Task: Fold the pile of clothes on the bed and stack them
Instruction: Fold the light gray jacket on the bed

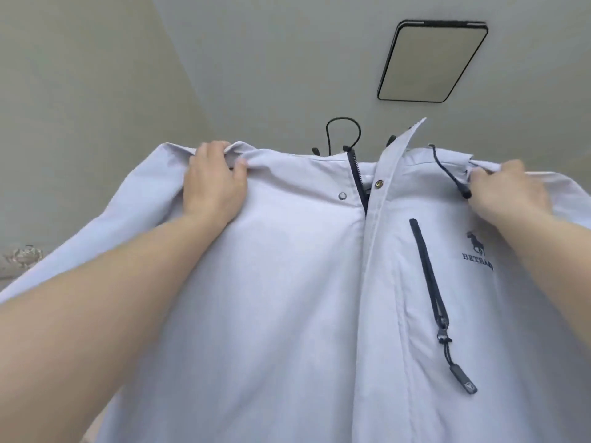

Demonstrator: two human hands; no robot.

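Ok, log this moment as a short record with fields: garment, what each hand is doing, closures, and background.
garment: pale grey jacket, held up in the air, front facing the camera
left hand: grips the shoulder fabric on its side
right hand: grips the opposite shoulder
closures: front zipper open at the collar; chest pocket zipper closed, pull hanging
background: ceiling light panel above

Jacket (287, 282) was pale lilac-grey, plain; front zipper (358, 177) navy; chest pocket zipper (427, 273) navy with black pull; horse logo (476, 244) and lettering navy; drawcords (343, 132) black; ceiling light (431, 62) off-white, black-framed; ceiling (287, 59) grey-white.
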